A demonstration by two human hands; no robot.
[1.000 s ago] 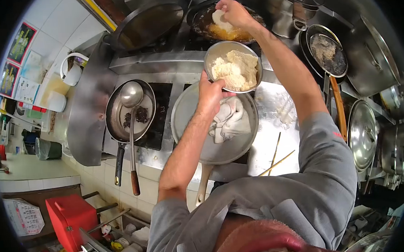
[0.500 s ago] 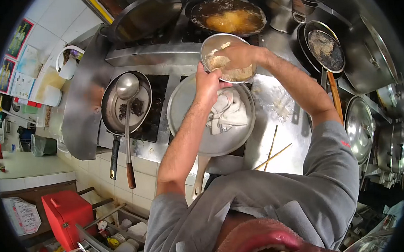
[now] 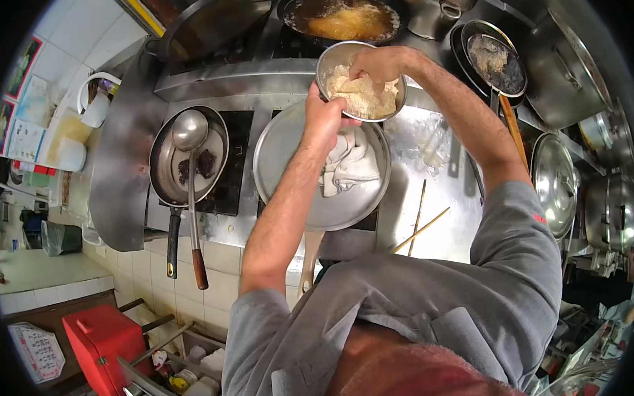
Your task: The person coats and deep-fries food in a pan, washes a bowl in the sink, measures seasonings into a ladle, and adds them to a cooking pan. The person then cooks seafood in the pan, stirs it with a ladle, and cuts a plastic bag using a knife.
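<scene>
My left hand (image 3: 325, 119) grips the near left rim of a metal bowl (image 3: 320, 74), its fingers wrapped under it. Pale floury food (image 3: 364, 99) fills the bowl. Inside it, my right hand (image 3: 378, 66) has its fingers bent down into the flour; what they hold, if anything, is hidden. Just beyond the bowl, a pan of bubbling oil (image 3: 344, 26) has golden food frying in it. Beneath the bowl lies a wide flat grey pan or lid (image 3: 280, 171) with a crumpled white cloth (image 3: 355, 166) on it.
To the left, a frying pan (image 3: 163, 166) holds a ladle (image 3: 189, 129) and dark bits. Two chopsticks (image 3: 420, 228) cross on the metal counter (image 3: 432, 199). An empty-looking wok (image 3: 215, 28) stands at the back. At right are a strainer (image 3: 489, 56) and a large pot (image 3: 562, 77).
My right hand has moved from over the oil, where it held a pale flat piece, back into the bowl. The piece is no longer visible in it. The view has shifted slightly.
</scene>
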